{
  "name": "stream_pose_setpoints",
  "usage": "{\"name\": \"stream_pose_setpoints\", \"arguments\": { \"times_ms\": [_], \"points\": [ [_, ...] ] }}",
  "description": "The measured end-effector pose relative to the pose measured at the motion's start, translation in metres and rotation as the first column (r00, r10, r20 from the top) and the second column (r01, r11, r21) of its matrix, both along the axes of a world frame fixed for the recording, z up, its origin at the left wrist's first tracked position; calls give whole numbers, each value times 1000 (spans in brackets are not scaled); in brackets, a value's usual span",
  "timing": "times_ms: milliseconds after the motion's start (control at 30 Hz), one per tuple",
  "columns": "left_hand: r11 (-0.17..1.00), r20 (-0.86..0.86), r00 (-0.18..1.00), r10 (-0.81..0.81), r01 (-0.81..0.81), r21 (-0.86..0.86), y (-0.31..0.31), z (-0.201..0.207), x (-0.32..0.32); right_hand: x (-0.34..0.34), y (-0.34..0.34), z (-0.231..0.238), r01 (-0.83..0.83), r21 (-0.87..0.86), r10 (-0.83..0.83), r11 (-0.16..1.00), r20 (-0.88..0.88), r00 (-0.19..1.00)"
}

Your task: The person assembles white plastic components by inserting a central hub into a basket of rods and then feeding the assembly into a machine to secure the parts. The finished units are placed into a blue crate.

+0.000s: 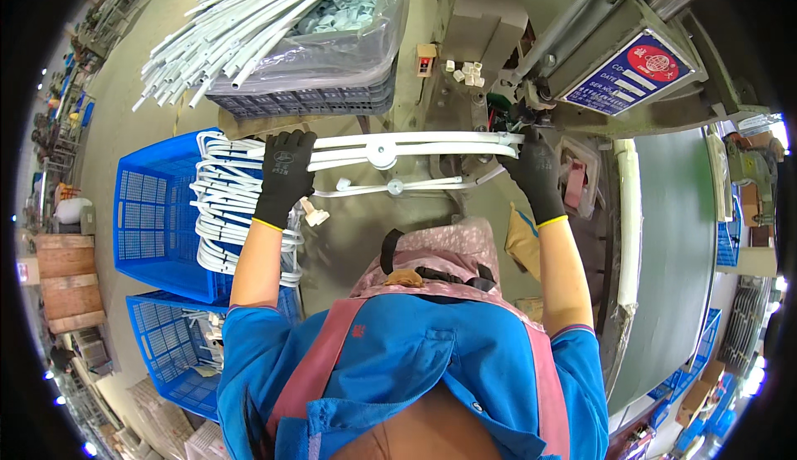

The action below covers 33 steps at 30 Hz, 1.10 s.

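Note:
A folding frame of white metal tubes stretches crosswise in front of me, with a round white hub at its middle. My left hand, in a black glove, is closed around its left end. The right end is gripped by my right hand, gloved alike, just below the working head of a machine. Nearer my body runs a lower pair of thin white tubes with a smaller hub; whether it belongs to the same frame I cannot tell. Both hands' fingertips are partly hidden.
Bent white tube frames pile over a blue crate at left, with another blue crate below. Beyond, long white tubes lie on a plastic-lined dark crate. Small white caps sit by the machine. A green-topped conveyor stands right.

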<state>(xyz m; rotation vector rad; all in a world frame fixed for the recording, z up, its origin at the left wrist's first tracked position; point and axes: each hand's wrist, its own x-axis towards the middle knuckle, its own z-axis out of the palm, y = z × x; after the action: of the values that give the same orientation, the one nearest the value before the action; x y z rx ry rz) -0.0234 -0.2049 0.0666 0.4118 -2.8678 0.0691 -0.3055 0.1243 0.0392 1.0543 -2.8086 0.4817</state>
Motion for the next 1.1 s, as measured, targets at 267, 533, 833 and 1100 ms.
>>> {"name": "stream_pose_setpoints", "arguments": {
  "times_ms": [267,533,833,1100],
  "points": [
    [999,27,999,28,-28,-23,2,13,-2,-1,1,2,-4,14,4,1000,26,1000],
    [997,-91,996,-6,-1,-77,7,14,1,1,-1,4,-8,-21,9,1000,39,999],
    [998,-77,997,-31,27,-55,8,22,7,-3,-4,4,8,-204,26,979,164,986],
    [975,-185,970,-160,185,126,62,47,4,80,21,69,-68,-455,50,888,-52,997]
  ]
}}
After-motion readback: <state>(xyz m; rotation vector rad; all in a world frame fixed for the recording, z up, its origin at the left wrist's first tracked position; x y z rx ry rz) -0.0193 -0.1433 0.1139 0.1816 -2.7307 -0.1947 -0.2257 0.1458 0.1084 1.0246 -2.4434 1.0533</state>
